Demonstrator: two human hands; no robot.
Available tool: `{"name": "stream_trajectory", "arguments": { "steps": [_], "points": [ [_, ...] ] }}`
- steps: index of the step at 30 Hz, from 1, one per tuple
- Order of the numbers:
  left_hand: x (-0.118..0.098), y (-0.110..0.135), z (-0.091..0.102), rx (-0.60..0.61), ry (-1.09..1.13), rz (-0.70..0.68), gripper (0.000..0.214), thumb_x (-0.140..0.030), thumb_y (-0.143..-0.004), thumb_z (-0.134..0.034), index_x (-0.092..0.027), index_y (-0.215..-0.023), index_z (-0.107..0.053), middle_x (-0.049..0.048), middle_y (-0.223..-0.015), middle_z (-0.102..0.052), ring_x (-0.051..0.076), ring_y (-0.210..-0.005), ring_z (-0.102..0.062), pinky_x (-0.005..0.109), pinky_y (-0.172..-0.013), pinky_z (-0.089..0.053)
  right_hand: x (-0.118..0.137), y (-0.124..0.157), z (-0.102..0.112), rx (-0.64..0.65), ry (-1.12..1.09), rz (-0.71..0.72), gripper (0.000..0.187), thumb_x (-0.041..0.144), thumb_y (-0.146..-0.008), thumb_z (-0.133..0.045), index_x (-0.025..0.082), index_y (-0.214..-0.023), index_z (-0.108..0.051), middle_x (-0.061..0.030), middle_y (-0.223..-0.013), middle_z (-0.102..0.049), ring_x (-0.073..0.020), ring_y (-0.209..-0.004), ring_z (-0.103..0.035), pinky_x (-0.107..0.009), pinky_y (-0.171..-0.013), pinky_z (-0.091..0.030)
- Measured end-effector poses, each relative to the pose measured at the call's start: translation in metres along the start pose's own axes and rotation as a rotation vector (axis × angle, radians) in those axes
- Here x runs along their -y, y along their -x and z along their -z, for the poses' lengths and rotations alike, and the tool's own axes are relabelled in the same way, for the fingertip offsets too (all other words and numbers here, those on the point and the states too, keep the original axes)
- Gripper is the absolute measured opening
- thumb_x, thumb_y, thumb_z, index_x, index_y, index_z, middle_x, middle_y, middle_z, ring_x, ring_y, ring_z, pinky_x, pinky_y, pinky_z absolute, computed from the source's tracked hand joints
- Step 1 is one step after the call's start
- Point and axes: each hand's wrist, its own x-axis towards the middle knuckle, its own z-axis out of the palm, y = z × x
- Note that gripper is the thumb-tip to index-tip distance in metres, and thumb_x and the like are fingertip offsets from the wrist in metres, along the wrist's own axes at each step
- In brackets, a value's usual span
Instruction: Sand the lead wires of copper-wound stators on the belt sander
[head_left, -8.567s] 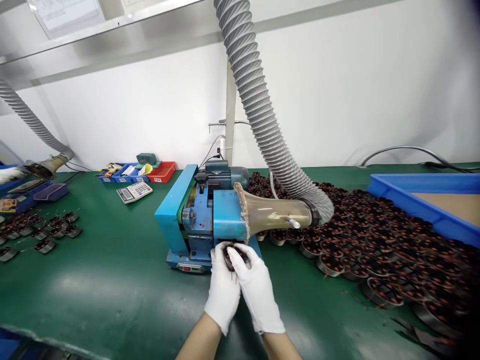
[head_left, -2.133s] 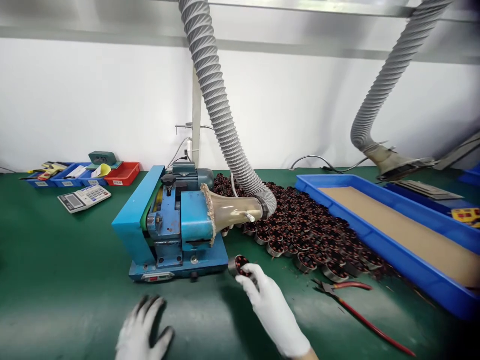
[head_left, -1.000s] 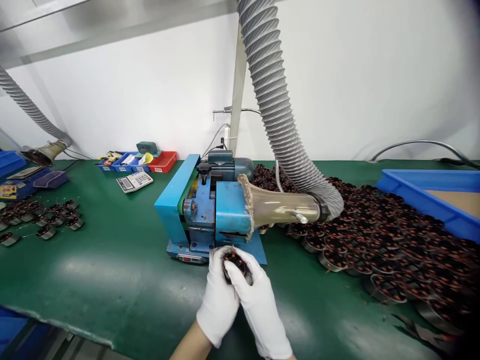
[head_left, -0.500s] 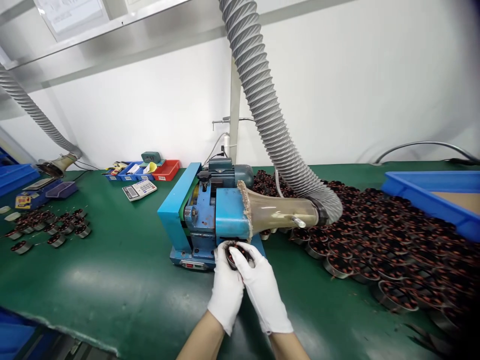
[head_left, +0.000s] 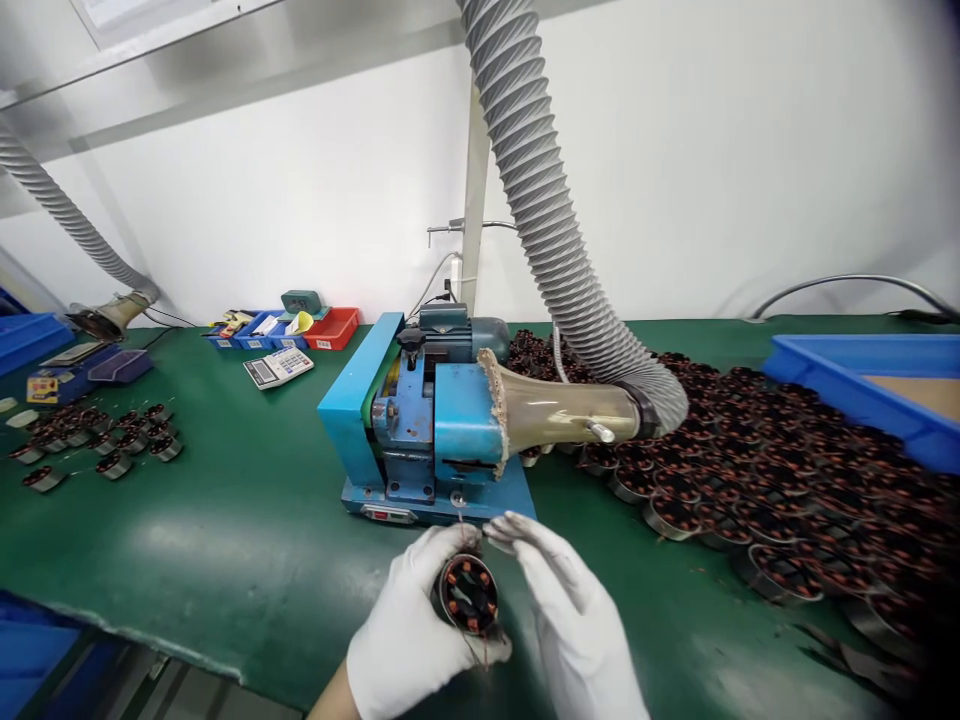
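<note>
My left hand (head_left: pixel 409 640), in a white glove, is wrapped round a small round motor stator (head_left: pixel 468 595) with copper windings, its open face turned toward me. My right hand (head_left: pixel 574 620), also gloved, is beside it with thumb and forefinger pinched near the stator's upper edge, apparently on a thin wire lead. Both hands hover above the green bench, just in front of the blue bench machine (head_left: pixel 427 425). A grey ribbed suction hose (head_left: pixel 555 240) ends in a clear funnel on the machine's right side.
A big heap of stators (head_left: pixel 750 460) covers the bench to the right, by a blue tray (head_left: pixel 862 385). Several stators (head_left: pixel 90 440) lie at the left. A calculator (head_left: pixel 277 367) and small blue and red bins (head_left: pixel 289 330) stand at the back.
Both hands have pulled the stator back from the machine's front slot toward me. The right hand has shifted from gripping the stator to pinching at its top.
</note>
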Motion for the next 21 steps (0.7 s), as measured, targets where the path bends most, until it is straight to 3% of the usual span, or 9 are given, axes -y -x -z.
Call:
{"name": "stream_trajectory", "arguments": {
  "steps": [2,4,6,8,10,12,15,18,21],
  "points": [
    [-0.005,-0.002,0.002,-0.026,0.087,0.059,0.072,-0.009,-0.041,-0.081,-0.021,-0.109,-0.060,0.0077,-0.111,-0.062,0.029,-0.103,-0.058,0.039,-0.093,-0.047,0.006,-0.002,0.005,0.068,-0.005,-0.044,0.022,0.037,-0.077,-0.068,0.025,-0.095,-0.073,-0.0076,-0.091,-0.074,-0.0227,-0.082,-0.070,-0.034,-0.078,-0.056],
    [-0.007,-0.001,0.003,-0.027,0.273,0.126,0.079,-0.009,-0.043,-0.078,-0.019,-0.118,-0.054,0.0075,-0.106,-0.063,0.025,-0.092,-0.062,0.034,-0.082,-0.052,0.013,-0.002,0.008,0.256,0.070,-0.029,0.016,0.033,-0.075,-0.070,0.025,-0.088,-0.074,-0.0065,-0.085,-0.073,-0.0217,-0.076,-0.069,-0.033,-0.072,-0.057],
    [-0.008,0.001,0.002,0.026,0.479,0.178,0.086,-0.010,-0.046,-0.074,-0.021,-0.127,-0.046,0.0085,-0.110,-0.061,0.022,-0.087,-0.063,0.029,-0.071,-0.052,0.020,-0.001,0.008,0.397,0.174,0.068,0.015,0.027,-0.074,-0.070,0.028,-0.089,-0.075,-0.0051,-0.087,-0.071,-0.0208,-0.078,-0.067,-0.031,-0.071,-0.056],
    [-0.008,0.004,0.001,0.093,0.610,0.223,0.085,-0.010,-0.047,-0.072,-0.023,-0.127,-0.046,0.0089,-0.113,-0.061,0.021,-0.086,-0.064,0.027,-0.066,-0.052,0.026,0.001,0.005,0.439,0.246,0.185,0.020,0.023,-0.074,-0.070,0.031,-0.091,-0.075,-0.0033,-0.085,-0.068,-0.0187,-0.075,-0.065,-0.028,-0.069,-0.054],
    [-0.008,0.006,-0.002,0.124,0.628,0.260,0.074,-0.009,-0.046,-0.070,-0.022,-0.117,-0.053,0.0077,-0.106,-0.065,0.021,-0.082,-0.064,0.027,-0.066,-0.051,0.028,0.001,0.001,0.426,0.247,0.221,0.013,0.024,-0.073,-0.072,0.030,-0.083,-0.077,-0.0021,-0.076,-0.066,-0.0171,-0.068,-0.062,-0.026,-0.064,-0.052],
    [-0.006,0.007,-0.006,0.111,0.557,0.248,0.066,-0.005,-0.043,-0.068,-0.020,-0.107,-0.056,0.0054,-0.097,-0.067,0.020,-0.079,-0.064,0.029,-0.070,-0.051,0.027,-0.002,-0.004,0.386,0.161,0.137,0.005,0.029,-0.070,-0.075,0.025,-0.067,-0.076,-0.0022,-0.068,-0.064,-0.0165,-0.063,-0.059,-0.026,-0.058,-0.049],
    [-0.005,0.011,-0.010,0.030,0.405,0.152,0.062,-0.004,-0.045,-0.069,-0.022,-0.103,-0.054,0.0022,-0.093,-0.065,0.018,-0.081,-0.062,0.028,-0.076,-0.050,0.027,-0.007,-0.006,0.274,-0.175,-0.093,0.024,0.040,-0.068,-0.076,0.020,-0.057,-0.067,0.0002,-0.061,-0.057,-0.0116,-0.048,-0.049,-0.024,-0.047,-0.043],
    [-0.005,0.017,-0.008,-0.053,0.221,0.112,0.059,-0.010,-0.051,-0.071,-0.022,-0.105,-0.053,0.0033,-0.100,-0.061,0.020,-0.088,-0.061,0.029,-0.080,-0.048,0.030,-0.010,-0.004,0.124,-0.436,-0.183,0.024,0.044,-0.069,-0.073,0.021,-0.065,-0.065,0.0022,-0.062,-0.055,-0.0099,-0.047,-0.046,-0.024,-0.049,-0.044],
    [-0.004,0.021,-0.003,-0.051,0.114,0.103,0.069,-0.013,-0.056,-0.070,-0.024,-0.121,-0.049,0.0077,-0.126,-0.052,0.027,-0.113,-0.054,0.035,-0.097,-0.042,0.033,-0.005,-0.007,0.166,-0.290,-0.211,0.024,0.039,-0.068,-0.075,0.022,-0.083,-0.071,-0.0040,-0.078,-0.066,-0.0170,-0.067,-0.060,-0.030,-0.065,-0.050]
  ]
}}
